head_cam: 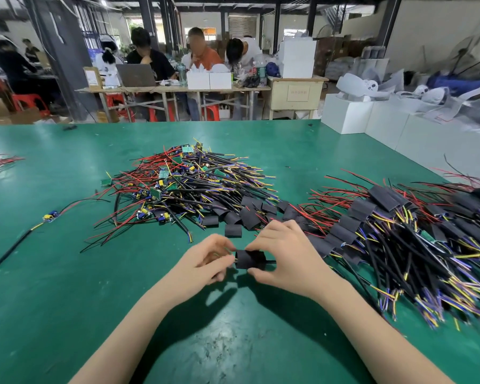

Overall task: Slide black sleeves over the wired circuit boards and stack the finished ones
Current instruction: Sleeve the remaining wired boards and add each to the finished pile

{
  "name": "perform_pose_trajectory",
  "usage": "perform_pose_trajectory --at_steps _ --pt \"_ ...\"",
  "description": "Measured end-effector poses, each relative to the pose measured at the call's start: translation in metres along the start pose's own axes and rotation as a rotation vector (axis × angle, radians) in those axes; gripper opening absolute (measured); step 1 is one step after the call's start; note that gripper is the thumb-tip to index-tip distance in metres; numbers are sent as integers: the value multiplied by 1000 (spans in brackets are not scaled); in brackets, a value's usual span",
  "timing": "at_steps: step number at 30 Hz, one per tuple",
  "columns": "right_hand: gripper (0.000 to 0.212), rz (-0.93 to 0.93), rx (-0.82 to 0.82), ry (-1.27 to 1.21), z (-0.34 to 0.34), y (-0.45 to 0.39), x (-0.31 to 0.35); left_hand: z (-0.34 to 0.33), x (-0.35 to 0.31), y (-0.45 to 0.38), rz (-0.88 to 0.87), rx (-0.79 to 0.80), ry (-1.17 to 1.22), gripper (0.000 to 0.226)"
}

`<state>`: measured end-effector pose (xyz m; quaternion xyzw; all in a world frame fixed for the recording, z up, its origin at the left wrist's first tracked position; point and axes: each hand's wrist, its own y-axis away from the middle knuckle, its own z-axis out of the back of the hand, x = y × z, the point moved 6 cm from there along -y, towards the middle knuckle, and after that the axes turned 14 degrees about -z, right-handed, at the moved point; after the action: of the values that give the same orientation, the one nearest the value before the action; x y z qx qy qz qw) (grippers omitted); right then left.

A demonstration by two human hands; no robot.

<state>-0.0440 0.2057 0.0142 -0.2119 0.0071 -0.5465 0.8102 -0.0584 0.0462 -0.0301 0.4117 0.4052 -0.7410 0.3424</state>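
— How is the black sleeve (249, 259) held?

— It is pinched between thumb and forefinger of the right hand (284, 254), just above the green table (67, 245), near the front edge.

— And the left hand (205, 261)?

— Its fingers are curled at the sleeve's left end; what is gripped there is blurred.

— The other pieces?

— Unsleeved boards (189, 181) are heaped beyond the hands, finished ones (405, 234) piled to the right.

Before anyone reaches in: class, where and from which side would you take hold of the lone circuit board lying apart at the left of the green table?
Probably pinch the lone circuit board across its long edges, coming straight down from above. It lies flat on the green table, apart from the pile, with wires leaving both ends, so only the sides are free.
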Motion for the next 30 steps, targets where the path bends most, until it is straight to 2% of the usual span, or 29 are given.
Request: perform_pose_trajectory --at_steps 2,4,6,9,12,19,23,27,30 --pt "27 -22 2 -13 0 -1 -1 -6 -3 0 -17 63 61 34" --pt "27 -71 -21 -53 5 -2 -9 0 -2 0 -47 85 -69 50" --pt "28 -119 -46 -101 11 -1 -18 11 1 1 -44 -10 -153 46" --pt "28 -139 -48 -122 13 -1 -23 22 2 0 -53 -122 -139 30" --pt "29 -110 -34 -106 10 -1 -17 23 -3 -1 -101 -136 -129 25" --pt "26 -49 -27 -200 7 0 2 23 -21 1 -194 -118 -193 30" --pt "28 -36 -72 -250 11 -1 7 27 -30 1 -241 -143 -194 31" --pt "25 65 -126 -258 19 -1 16 27 -31 3 -230 -143 -165 31" --pt "28 39 -142 -274 20 -1 16 28 -31 2 -218 -128 -113 31"
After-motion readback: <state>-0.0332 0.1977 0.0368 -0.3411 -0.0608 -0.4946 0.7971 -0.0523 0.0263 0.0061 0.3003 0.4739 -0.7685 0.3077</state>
